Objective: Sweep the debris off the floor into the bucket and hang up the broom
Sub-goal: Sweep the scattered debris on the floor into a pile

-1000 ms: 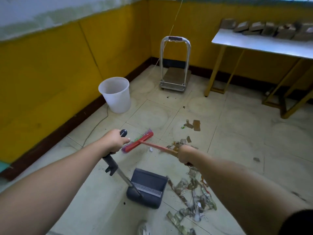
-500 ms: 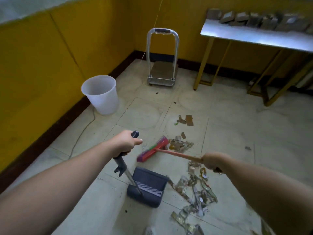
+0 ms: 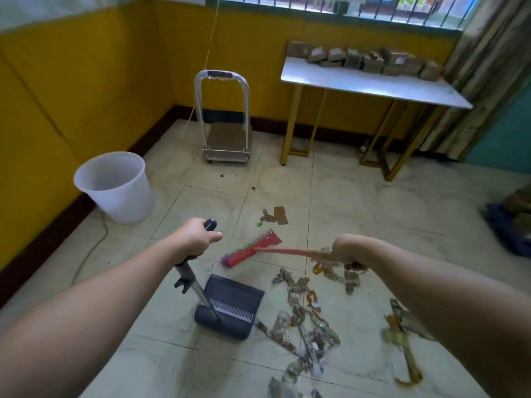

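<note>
The left hand (image 3: 198, 239) is curled round the top of the dustpan (image 3: 232, 308) handle, thumb lying forward along it, with the dark knob showing just above the fist. From that grip the handle slopes down and to the right to the pan, which sits on the floor (image 3: 344, 196) below the hand.

The right hand (image 3: 344, 251) is closed in a fist round the red stick of the broom (image 3: 253, 249). The stick runs left from this grip to the red head, which is blurred and lies between the two hands, just beyond the pan's far edge. Whether the bristles touch the floor cannot be told.

The debris (image 3: 304, 320), torn scraps of paper and cardboard, lies under the right hand and nearer than it, spreading along the right side of the pan. A few more scraps lie beyond the broom head.

The bucket (image 3: 115, 188) stands upright beyond and left of the left hand, beside the yellow wall, well apart from the broom and the scraps.

Farther off stand a trolley (image 3: 224, 116) and a table (image 3: 367, 81) carrying boxes (image 3: 370, 60).
</note>
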Demonstrator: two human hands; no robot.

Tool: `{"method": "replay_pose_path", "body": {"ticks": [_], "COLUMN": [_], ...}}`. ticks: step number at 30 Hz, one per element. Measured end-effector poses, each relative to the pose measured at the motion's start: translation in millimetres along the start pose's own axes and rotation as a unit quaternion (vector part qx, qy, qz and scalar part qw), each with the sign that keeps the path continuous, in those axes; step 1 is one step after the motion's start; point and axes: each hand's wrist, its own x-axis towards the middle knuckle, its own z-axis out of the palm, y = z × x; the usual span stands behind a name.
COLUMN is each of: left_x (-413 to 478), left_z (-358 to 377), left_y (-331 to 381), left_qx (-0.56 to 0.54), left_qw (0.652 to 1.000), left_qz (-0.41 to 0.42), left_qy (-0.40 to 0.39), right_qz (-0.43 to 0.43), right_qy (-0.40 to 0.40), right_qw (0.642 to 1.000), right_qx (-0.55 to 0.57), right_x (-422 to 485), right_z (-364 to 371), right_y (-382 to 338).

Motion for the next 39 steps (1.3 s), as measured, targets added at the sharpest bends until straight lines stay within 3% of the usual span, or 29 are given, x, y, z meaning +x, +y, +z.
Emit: {"method": "replay_pose_path", "body": {"ticks": [13, 24, 33, 39], "left_x": [94.4, 182.6, 187.0, 163.7], "left_z": [1.9, 22.0, 25.7, 27.0], "left_y": [59.0, 95.6, 98.1, 96.3], "left_qx": [-0.002, 0.010, 0.042, 0.087], "left_qw": [0.997, 0.994, 0.994, 0.994], "left_qz": [-0.056, -0.107, -0.103, -0.067], "left_qy": [0.056, 0.024, 0.001, -0.012], "right_qz": [-0.055, -0.081, 0.002, -0.013], "right_qy": [-0.028, -0.064, -0.103, -0.118], "right_qw": [0.979, 0.973, 0.985, 0.984], "right_qx": [0.195, 0.205, 0.135, 0.130], "right_x": [135.7, 270.9, 272.5, 205.5], "right_z": [-63.5, -96.3, -62.9, -51.6], "right_y": [-51.3, -94.4, -32.9, 2.7]}}
